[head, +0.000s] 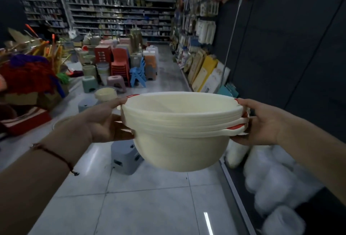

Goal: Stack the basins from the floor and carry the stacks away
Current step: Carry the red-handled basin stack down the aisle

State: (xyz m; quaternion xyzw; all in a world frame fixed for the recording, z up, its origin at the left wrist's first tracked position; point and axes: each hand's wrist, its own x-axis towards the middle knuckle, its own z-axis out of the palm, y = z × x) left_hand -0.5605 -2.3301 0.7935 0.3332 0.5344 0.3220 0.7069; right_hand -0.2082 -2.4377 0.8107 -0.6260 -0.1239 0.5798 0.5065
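Note:
A stack of several cream basins (179, 141) with red-orange handle tabs hangs in the air in front of me, above the tiled floor. My left hand (104, 120) grips the stack's left rim, thumb on top and fingers under the edge. My right hand (262, 120) grips the right rim by the red tabs the same way. The basins nest tightly, and the top one is empty. Another cream basin stack (105, 93) stands on a grey stool further back on the left.
A grey plastic stool (125, 158) sits on the floor right below the stack. White bagged goods (271, 174) lie low along the dark shelf unit on the right. Stools, chairs and buckets (119, 64) crowd the aisle ahead. Mops and boxes (28, 77) fill the left.

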